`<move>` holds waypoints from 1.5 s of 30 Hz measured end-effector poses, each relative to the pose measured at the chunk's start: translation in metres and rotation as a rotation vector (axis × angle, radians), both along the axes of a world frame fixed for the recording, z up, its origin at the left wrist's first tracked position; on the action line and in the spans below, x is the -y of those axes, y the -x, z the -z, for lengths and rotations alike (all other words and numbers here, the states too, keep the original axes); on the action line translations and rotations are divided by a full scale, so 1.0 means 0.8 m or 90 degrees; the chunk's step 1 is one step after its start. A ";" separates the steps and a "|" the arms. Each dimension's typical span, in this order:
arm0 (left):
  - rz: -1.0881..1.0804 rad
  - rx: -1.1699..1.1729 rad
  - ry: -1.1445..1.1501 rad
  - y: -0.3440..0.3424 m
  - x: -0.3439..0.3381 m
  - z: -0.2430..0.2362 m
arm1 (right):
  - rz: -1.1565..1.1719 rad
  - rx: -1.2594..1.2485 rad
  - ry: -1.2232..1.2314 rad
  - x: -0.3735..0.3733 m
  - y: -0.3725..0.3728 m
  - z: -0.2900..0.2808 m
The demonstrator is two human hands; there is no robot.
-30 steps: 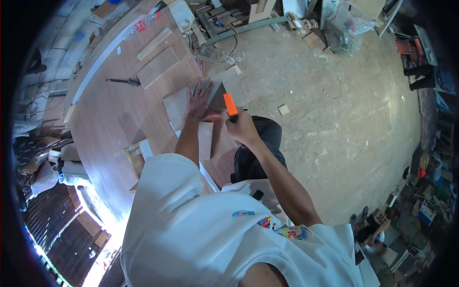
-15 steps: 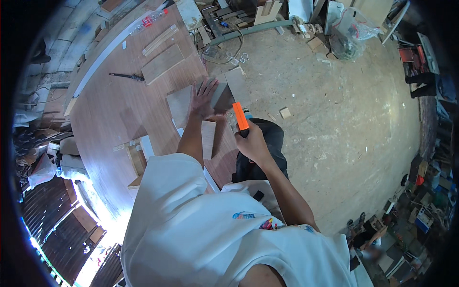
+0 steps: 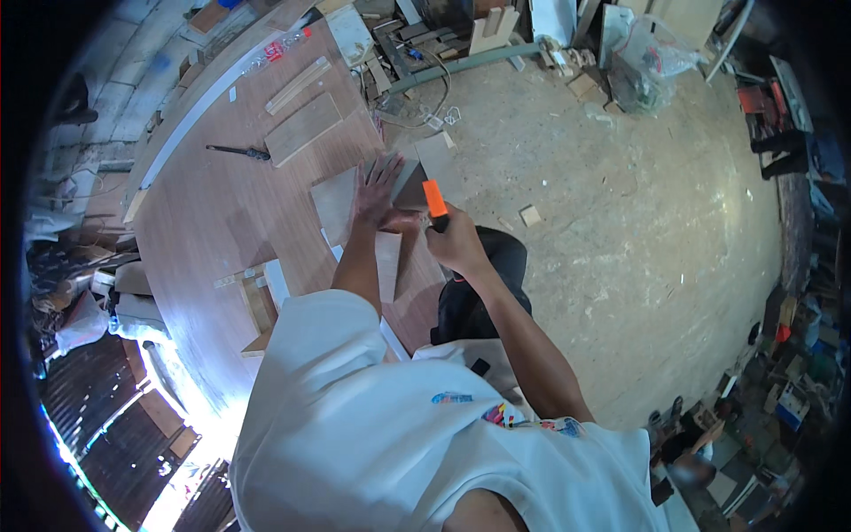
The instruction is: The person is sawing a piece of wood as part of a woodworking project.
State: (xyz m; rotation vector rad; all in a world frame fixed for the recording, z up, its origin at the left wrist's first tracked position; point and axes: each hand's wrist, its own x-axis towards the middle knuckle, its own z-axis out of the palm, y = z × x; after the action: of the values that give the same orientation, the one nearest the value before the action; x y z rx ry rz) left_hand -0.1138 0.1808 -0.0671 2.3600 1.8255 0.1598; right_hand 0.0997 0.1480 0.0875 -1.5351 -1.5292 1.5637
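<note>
Glare lwr L; edges dk, bent.

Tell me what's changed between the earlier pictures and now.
The right hand, gripping the orange-ended tool, drew back, then came forward and slightly left again. Nothing was taken hold of or let go. The left hand stays spread on the wooden piece.

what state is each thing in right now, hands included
Left hand: open, fingers spread on wooden piece
Wooden piece: under left hand
Right hand: closed around orange-and-black tool
Orange-and-black tool: held
Plastic bottle: lying on its side
Thin board: lying flat
Clear plastic bag: bulging, contents unclear
</note>
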 end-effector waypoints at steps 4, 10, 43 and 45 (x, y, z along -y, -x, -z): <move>-0.034 -0.038 -0.033 0.020 0.007 0.015 | -0.002 -0.043 -0.024 0.059 -0.017 -0.041; -0.055 -0.003 -0.011 0.010 0.005 -0.004 | 0.006 -0.070 -0.008 0.111 -0.065 -0.106; -0.095 -0.024 -0.027 0.020 0.010 -0.013 | -0.060 -0.086 0.045 0.070 -0.082 -0.129; -0.081 -0.036 -0.033 0.011 -0.002 -0.012 | -0.059 -0.077 -0.005 0.063 -0.077 -0.102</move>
State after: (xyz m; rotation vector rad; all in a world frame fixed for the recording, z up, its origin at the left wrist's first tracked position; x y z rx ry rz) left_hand -0.1227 0.1827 -0.0572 2.3051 2.0217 0.1585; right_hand 0.1611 0.0973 0.1688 -1.3568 -1.5570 1.6674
